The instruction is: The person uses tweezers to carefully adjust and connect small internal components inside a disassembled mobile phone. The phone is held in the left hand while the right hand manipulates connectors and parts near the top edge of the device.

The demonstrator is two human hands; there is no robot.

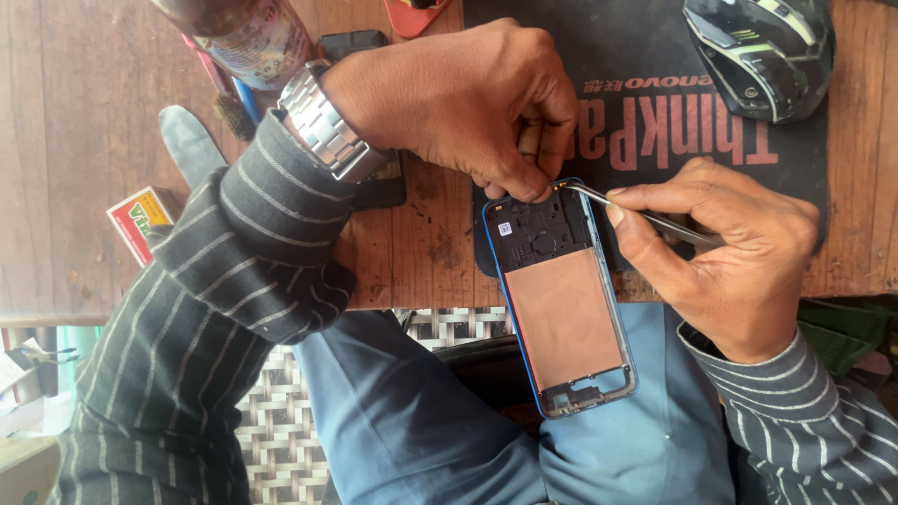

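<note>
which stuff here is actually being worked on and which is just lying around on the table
In use:
opened phone, back cover off
tweezers, tip at the phone's top corner
left hand, pinching the phone's top edge
right hand, holding the tweezers

Lying about:
computer mouse
black mat under the phone's top end
matchbox
bottle
second dark phone behind the wrist

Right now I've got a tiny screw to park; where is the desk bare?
Bare wood lies left of the bottle, above the matchbox. A smaller strip sits between the left hand and the phone. The mat is crowded by the mouse, the right hand and tweezers.
</note>
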